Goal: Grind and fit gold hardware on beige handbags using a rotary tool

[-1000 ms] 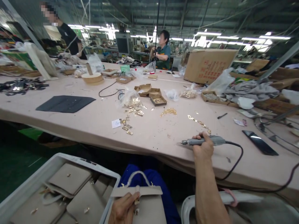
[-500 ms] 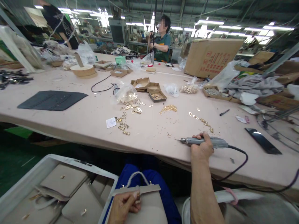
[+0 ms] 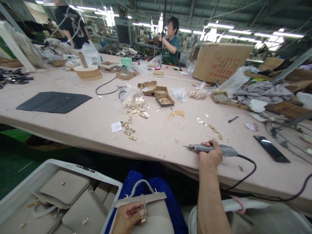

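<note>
A beige handbag (image 3: 152, 213) stands on the person's lap below the near edge of the table (image 3: 80, 125). The left hand (image 3: 128, 217) pinches the strap at its front flap, fingers closed on the clasp area. The right hand (image 3: 211, 155) is wrapped around a grey electric screwdriver (image 3: 212, 149), which lies flat on the table above and to the right of the bag, tip pointing left, cord (image 3: 246, 177) trailing off to the right. The driver does not touch the bag, so fastening on this one looks not yet begun. Left of the bag, a white bin (image 3: 29, 185) holds several more beige bags (image 3: 65, 187). Beyond it on the table lie scattered gold fittings (image 3: 130, 130) and small cardboard trays (image 3: 156, 92).
</note>
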Demonstrator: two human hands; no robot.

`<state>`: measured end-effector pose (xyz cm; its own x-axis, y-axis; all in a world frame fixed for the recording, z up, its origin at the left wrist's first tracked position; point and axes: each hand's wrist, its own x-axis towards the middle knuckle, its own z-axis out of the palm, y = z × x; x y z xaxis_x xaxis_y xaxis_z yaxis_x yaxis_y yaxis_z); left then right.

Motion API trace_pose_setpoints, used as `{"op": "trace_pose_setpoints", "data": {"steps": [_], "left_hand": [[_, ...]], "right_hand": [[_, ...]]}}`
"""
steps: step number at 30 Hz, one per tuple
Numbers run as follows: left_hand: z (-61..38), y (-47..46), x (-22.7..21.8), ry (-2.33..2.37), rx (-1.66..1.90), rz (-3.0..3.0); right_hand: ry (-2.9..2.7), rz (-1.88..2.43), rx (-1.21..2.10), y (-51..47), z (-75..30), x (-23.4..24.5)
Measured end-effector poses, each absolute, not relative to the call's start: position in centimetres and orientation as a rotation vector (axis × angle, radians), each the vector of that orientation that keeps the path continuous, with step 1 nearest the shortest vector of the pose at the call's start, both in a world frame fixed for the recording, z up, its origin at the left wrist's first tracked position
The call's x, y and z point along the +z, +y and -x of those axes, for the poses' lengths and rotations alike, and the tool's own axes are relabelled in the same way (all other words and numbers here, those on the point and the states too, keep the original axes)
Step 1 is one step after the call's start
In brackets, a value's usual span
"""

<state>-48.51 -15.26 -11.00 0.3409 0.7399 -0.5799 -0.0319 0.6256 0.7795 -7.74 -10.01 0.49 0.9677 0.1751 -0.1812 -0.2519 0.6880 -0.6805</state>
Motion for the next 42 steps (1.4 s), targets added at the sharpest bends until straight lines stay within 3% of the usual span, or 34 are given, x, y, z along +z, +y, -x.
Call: {"op": "trace_pose_setpoints", "data": {"steps": [31, 37, 42], "left_hand": [[49.6, -15.2, -12.1, 1.014, 0.547, -0.750], [49.2, -15.4, -10.7, 0.950, 0.545, -0.645], [49.7, -15.4, -12.2, 0.895, 0.511, -0.590]], "right_hand": [[0.065, 0.714, 0.324, -11.5, 8.3, 1.4], [-0.094, 0.741, 0.518, -14.5, 14.3, 3.2], [-0.191, 0.903, 0.766, -16.2, 23.4, 2.0]]}}
